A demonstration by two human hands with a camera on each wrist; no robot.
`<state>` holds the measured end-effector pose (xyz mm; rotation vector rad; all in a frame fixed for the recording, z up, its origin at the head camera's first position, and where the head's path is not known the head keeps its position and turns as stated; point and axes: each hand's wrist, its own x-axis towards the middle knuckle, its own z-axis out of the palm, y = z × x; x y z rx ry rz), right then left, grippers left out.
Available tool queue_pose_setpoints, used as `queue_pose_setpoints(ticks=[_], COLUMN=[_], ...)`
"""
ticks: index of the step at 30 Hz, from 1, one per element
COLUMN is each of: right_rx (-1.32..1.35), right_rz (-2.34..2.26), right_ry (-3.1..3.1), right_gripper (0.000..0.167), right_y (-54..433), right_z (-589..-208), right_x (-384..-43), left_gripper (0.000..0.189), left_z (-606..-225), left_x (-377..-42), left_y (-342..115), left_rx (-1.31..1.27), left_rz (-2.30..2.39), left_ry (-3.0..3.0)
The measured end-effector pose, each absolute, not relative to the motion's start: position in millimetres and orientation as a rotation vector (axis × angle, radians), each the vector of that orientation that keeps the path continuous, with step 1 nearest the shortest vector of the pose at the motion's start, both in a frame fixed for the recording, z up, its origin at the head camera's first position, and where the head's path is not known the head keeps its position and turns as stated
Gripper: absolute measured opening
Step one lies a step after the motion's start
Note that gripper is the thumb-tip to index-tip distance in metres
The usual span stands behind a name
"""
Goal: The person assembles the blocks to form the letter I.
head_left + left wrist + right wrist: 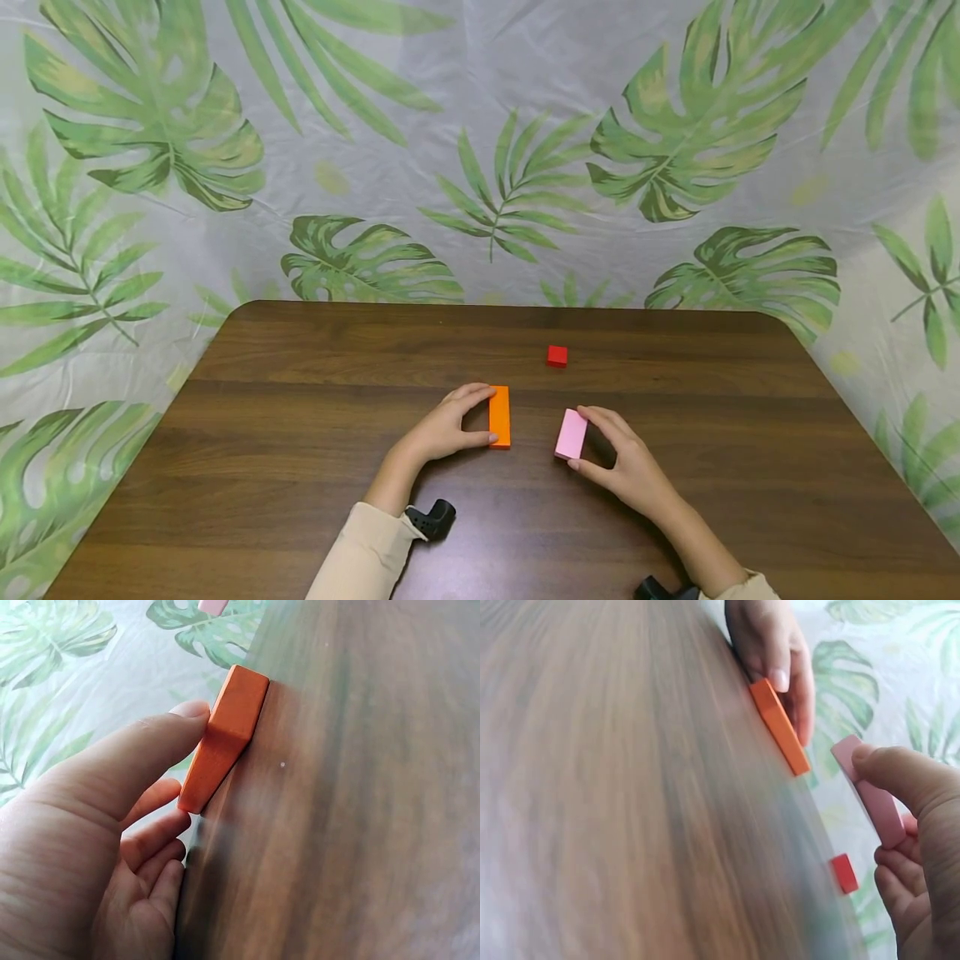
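Note:
An orange rectangular block [500,418] lies flat on the wooden table, its long side running front to back. My left hand [448,427] pinches it by its two ends, thumb at the near end and fingertips at the far end. To its right, my right hand [628,462] holds a pink rectangular block [572,433] between thumb and fingertips. In the right wrist view the pink block [877,802] appears raised above the tabletop and slightly tilted. A small red block [557,356] sits farther back, between the two hands in left-right position, untouched.
The dark brown wooden table [315,358] has rounded far corners. Behind it hangs a pale cloth [525,75] printed with green leaves. Black straps with camera mounts [433,520] are worn at the wrists, below light beige sleeves [367,554].

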<state>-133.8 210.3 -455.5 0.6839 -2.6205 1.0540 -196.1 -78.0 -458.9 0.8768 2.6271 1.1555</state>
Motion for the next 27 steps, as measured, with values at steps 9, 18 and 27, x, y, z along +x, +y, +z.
queue_pose_setpoints(ticks=[9, 18, 27], right_rx=[0.756, 0.825, 0.927], right_rz=[1.094, 1.125, 1.155], right_ry=[-2.594, -2.572, -2.558], right_gripper=[0.069, 0.068, 0.068], right_y=[196.9, 182.6, 171.0], right_z=[-453.8, -453.7, -455.7], right_x=[-133.5, -132.7, -130.6], left_gripper=[0.068, 0.067, 0.067], left_z=[-459.4, -460.6, -460.8], left_x=[-196.5, -196.3, -196.8], left_y=[-78.0, -77.8, -77.9], left_rx=[0.883, 0.86, 0.871], left_rz=[1.157, 1.154, 1.155], left_ry=[2.638, 2.641, 2.641])
